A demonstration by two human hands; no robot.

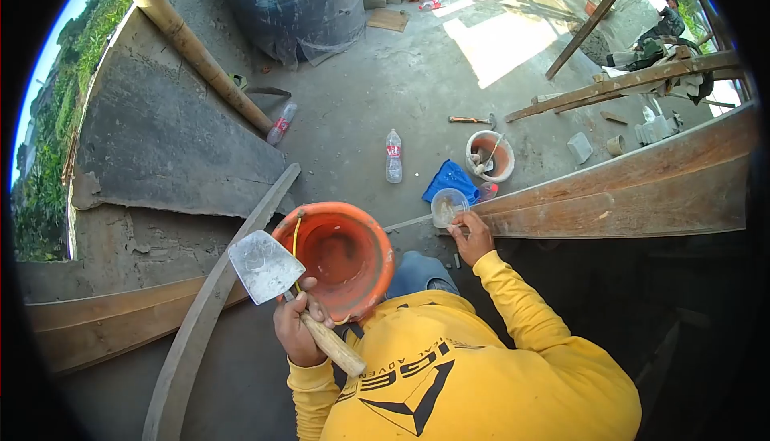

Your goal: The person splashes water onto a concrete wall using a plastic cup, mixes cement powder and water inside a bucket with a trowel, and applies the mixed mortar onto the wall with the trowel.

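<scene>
My left hand (pixel 301 329) is closed round a trowel with a wooden handle (pixel 335 346) and a flat, mortar-smeared blade (pixel 266 268). Beside it is an orange bucket (pixel 378 242), wet inside, whose yellow handle runs down to my left fingers; I cannot tell whether they grip it too. Out to the right, my right hand (pixel 472 237) pinches the rim of a small clear plastic tub (pixel 449 207) with some residue in it. A blue cloth or bag (pixel 451 179) lies just beyond the tub.
On the concrete floor are a plastic bottle (pixel 393 157), a hammer (pixel 472 120) and a smaller bucket (pixel 504 170) with tools. Wooden boards (pixel 609 200) run along the right, and a curved plank (pixel 210 300) slants at left. A person (pixel 667 22) sits at the far right.
</scene>
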